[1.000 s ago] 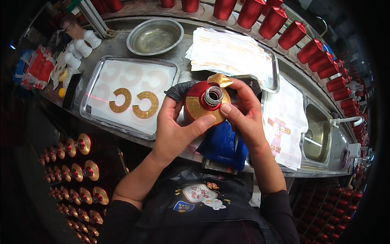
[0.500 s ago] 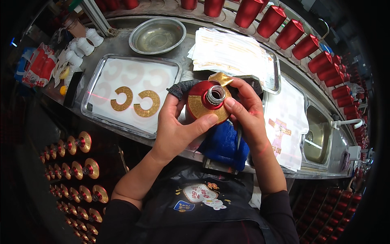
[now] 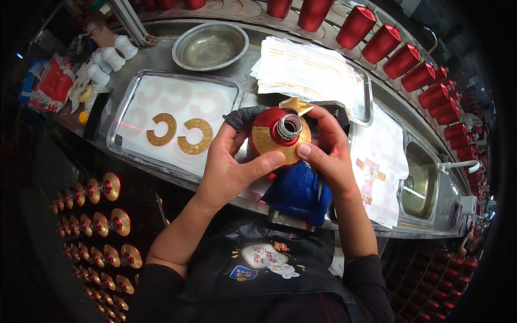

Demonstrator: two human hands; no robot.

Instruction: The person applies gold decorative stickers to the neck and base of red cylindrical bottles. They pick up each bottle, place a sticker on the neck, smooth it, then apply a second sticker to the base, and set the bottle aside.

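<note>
Two bare hands, the left hand (image 3: 229,167) and the right hand (image 3: 328,153), were clamped around a round red bottle with a gold collar label and open silver neck (image 3: 280,137), held above the steel counter's near edge (image 3: 177,177), just beside a metal tray (image 3: 121,142) bearing two gold C-shaped stickers (image 3: 180,132).

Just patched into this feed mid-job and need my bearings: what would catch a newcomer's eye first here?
First, the red bottle with a gold collar label round its neck, held at centre between the left hand and right hand, both thumbs pressing on the label. Left of it, two gold C-shaped labels lie on a steel tray. A curved row of red bottles lines the bench's far edge.
</note>
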